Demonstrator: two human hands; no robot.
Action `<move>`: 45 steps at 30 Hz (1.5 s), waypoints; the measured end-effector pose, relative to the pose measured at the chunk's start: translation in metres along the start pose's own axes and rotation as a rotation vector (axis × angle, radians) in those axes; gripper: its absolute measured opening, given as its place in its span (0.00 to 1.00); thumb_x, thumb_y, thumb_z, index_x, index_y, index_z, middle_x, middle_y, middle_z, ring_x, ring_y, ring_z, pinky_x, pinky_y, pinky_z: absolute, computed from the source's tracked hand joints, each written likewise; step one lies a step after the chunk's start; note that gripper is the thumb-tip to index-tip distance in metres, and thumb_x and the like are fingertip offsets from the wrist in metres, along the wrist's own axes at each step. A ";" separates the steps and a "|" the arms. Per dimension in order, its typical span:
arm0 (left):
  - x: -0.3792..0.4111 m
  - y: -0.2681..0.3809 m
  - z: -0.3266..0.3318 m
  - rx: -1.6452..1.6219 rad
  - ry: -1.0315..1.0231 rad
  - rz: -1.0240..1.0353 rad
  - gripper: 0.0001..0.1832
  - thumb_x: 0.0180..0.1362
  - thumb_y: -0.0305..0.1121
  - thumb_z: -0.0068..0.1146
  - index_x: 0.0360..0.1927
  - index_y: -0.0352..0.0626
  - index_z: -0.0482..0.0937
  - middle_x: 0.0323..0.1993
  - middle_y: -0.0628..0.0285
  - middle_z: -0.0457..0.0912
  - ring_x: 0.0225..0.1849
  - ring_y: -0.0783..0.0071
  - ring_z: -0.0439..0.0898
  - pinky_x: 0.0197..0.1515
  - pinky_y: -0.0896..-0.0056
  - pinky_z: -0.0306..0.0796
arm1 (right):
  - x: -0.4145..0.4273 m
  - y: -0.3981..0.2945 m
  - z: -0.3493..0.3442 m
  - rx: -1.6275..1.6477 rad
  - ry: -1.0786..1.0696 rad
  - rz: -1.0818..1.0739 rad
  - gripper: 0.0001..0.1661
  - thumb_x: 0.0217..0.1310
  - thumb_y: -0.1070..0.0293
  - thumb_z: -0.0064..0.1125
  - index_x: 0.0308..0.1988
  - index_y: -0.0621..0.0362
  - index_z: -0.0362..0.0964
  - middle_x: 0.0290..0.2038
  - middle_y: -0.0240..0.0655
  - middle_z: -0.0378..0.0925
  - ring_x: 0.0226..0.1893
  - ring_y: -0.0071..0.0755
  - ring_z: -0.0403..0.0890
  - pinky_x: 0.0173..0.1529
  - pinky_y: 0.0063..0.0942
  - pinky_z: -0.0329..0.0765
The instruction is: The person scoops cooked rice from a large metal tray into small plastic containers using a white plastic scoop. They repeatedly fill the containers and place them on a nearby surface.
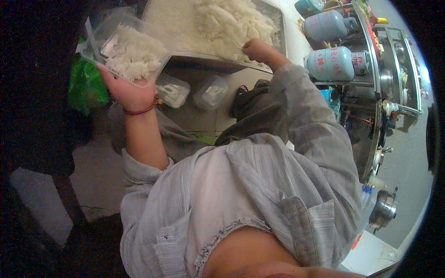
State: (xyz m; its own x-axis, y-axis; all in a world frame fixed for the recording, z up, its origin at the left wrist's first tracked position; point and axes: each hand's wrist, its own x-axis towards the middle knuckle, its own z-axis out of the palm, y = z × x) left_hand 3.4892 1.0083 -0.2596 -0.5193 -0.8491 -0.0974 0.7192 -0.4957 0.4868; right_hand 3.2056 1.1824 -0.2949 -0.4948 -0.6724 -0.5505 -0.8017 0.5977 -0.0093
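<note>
My left hand (130,90), palm up, supports a clear plastic container (161,71) from below. Inside sits a clump of white, fluffy food (134,55) that looks like fine strands or cooked rice; I cannot tell which. In front of me a shallow metal tray (285,38) bears a larger white heap (233,24), highest at its right half. My right hand (259,50) is over the tray's near right part, against the heap, with its fingers curled together. A thin pale line shows at the fingertips, but what they hold is unclear.
Two clear plastic containers (174,91) (212,93) lie below the tray's near edge. A green plastic bag (87,83) hangs at left. On the right, two gas cylinders (326,26) (328,64) bearing red writing are beside a metal rack (377,69). A steel pot (384,206) stands at lower right.
</note>
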 end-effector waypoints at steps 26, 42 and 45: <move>-0.022 0.002 0.036 0.016 0.016 -0.027 0.33 0.50 0.61 0.42 0.53 0.50 0.64 0.58 0.59 0.61 0.59 0.53 0.58 0.59 0.45 0.50 | -0.073 0.016 0.004 2.435 -0.229 -0.129 0.16 0.61 0.71 0.33 0.46 0.65 0.61 0.12 0.22 0.58 0.06 0.15 0.53 0.14 0.15 0.51; -0.043 0.017 0.066 0.037 -0.018 -0.046 0.32 0.54 0.59 0.37 0.56 0.48 0.60 0.57 0.59 0.60 0.59 0.55 0.58 0.58 0.47 0.52 | -0.107 0.050 -0.006 0.179 0.543 0.362 0.17 0.56 0.55 0.41 0.40 0.45 0.73 0.32 0.41 0.76 0.35 0.48 0.76 0.39 0.41 0.71; -0.034 0.015 0.048 0.010 -0.056 -0.010 0.33 0.54 0.59 0.37 0.56 0.48 0.59 0.58 0.59 0.59 0.59 0.55 0.57 0.58 0.47 0.51 | -0.123 0.056 -0.015 0.194 0.670 0.411 0.16 0.56 0.55 0.41 0.37 0.47 0.73 0.33 0.42 0.76 0.34 0.47 0.76 0.38 0.40 0.72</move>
State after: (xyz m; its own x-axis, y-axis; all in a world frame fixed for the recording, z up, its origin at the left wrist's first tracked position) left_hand 3.4954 1.0384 -0.2075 -0.5517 -0.8323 -0.0536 0.7094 -0.5021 0.4947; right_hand 3.2165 1.2923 -0.2154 -0.8826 -0.4640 0.0752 -0.4696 0.8779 -0.0938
